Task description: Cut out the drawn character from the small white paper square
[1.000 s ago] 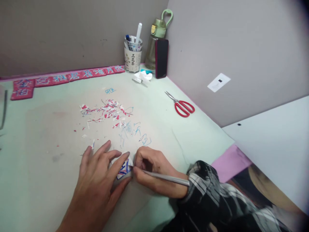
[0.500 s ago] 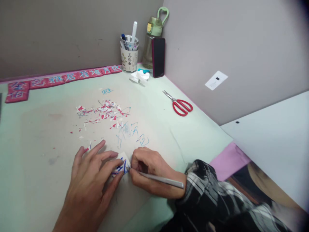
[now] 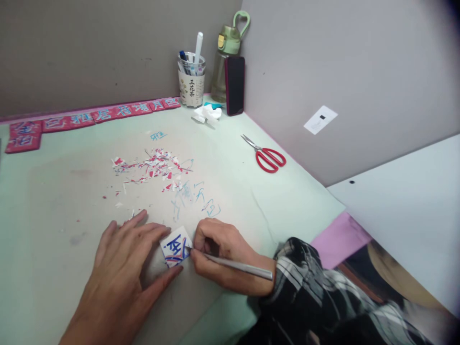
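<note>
A small white square (image 3: 176, 245) with a blue marker-drawn character and some red cut lines lies on the mat. My right hand (image 3: 224, 256) grips a silver craft knife (image 3: 239, 266), its tip at the right part of the square. Beside the square's left edge, my left hand (image 3: 131, 268) rests with fingers apart. Its thumb is by the lower corner and a fingertip is near the upper left corner; whether they touch the square I cannot tell.
Red and white scraps (image 3: 158, 165) are scattered beyond my hands. Red-handled scissors (image 3: 266, 157) lie to the right. Red character tiles (image 3: 102, 114) line the back wall. A cup of pens (image 3: 191, 84), a green bottle (image 3: 219, 72), a phone (image 3: 235, 86) and crumpled tissue (image 3: 207, 113) stand or lie at the corner.
My left hand has let go of the square and shifted left, its fingers spreading, so the character now shows. The craft knife stays in my right hand near the square.
</note>
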`<state>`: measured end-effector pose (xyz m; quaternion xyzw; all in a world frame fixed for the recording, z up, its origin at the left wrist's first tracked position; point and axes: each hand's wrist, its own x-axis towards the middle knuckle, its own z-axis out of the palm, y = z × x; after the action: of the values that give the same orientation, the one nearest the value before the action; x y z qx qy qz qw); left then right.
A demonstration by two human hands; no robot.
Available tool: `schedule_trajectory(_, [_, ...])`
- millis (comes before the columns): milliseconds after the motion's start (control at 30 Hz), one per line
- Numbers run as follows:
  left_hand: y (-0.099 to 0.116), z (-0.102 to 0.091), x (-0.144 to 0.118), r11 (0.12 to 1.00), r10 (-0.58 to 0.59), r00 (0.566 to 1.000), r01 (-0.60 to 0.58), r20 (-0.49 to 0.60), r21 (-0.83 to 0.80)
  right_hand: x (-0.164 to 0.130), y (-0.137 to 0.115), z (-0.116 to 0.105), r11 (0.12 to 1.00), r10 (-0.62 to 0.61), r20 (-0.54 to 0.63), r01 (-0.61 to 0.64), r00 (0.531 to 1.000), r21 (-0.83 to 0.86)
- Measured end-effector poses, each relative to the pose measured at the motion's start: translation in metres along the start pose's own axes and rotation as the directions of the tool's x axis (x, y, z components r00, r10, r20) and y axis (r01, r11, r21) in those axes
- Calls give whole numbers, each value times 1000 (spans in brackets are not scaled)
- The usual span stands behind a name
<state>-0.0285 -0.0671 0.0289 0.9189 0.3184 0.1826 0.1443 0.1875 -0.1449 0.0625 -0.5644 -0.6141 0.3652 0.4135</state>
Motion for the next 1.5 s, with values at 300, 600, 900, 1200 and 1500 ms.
schedule_trajectory(300, [9,9,-8,997,-71,997,70,-22,-41,-2,0,5,997,-16,-66,11,998,-77])
schedule_trajectory(600, [13,10,-7,997,-59,997,56,-55,-56,-1,0,13,983,-25,-115,4,993,-181])
schedule_trajectory(900, [12,10,-7,998,-35,997,31,-73,-55,-2,2,15,979,-35,-115,10,993,-203])
schedule_trajectory(1200, [11,11,-6,996,-51,997,46,-58,-76,0,0,12,973,-72,-72,54,995,-225])
schedule_trajectory(1500, [8,12,-9,992,-67,996,61,-60,-106,0,-1,13,971,-82,-80,61,993,-232])
